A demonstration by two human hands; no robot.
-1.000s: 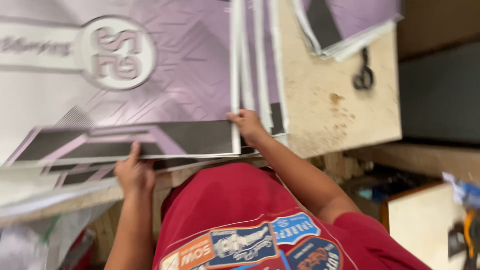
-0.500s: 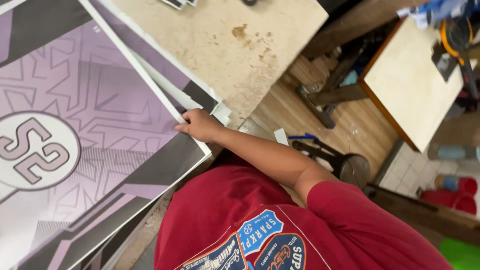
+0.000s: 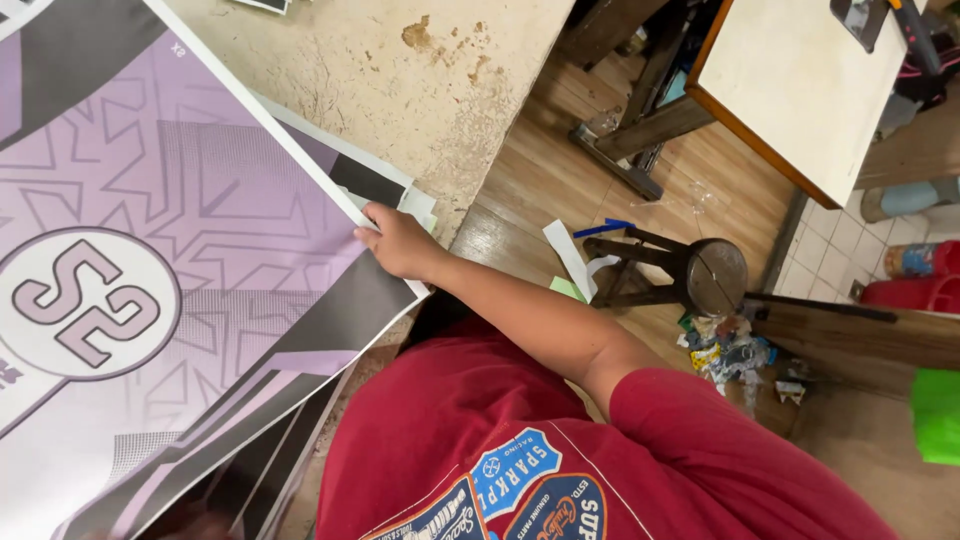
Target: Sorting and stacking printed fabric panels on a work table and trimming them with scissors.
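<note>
We start with the worn beige worktable (image 3: 440, 90), whose stained top carries a stack of large printed sheets. The top printed sheet (image 3: 180, 230) fills most of the left of the view: lilac with a pale geometric line pattern, dark grey bands and a round emblem. It lies flat on the table with its right edge reaching the table's edge, and further sheets (image 3: 375, 180) of the same kind peek out beneath it at that side and at the lower left.

We judge such a sheet light but awkward: broad, thin and limp, likely to sag, crease or slide over the ones below if lifted by one corner alone. The sounder hold is along a white margin, at the edge, with a second hold well apart on the same sheet.

Our right hand (image 3: 398, 243) rests on that right edge, fingers curled over the white margin and apparently pinching the top sheet; how many sheets it has we cannot tell. Our left hand is out of view.

On the wooden floor stands a small dark round stool (image 3: 712, 275), with paper scraps (image 3: 572, 255) beside it. A red tub (image 3: 915, 293) sits by the tiled strip at the right; its contents are hidden. A second pale table (image 3: 800, 90) stands beyond.
</note>
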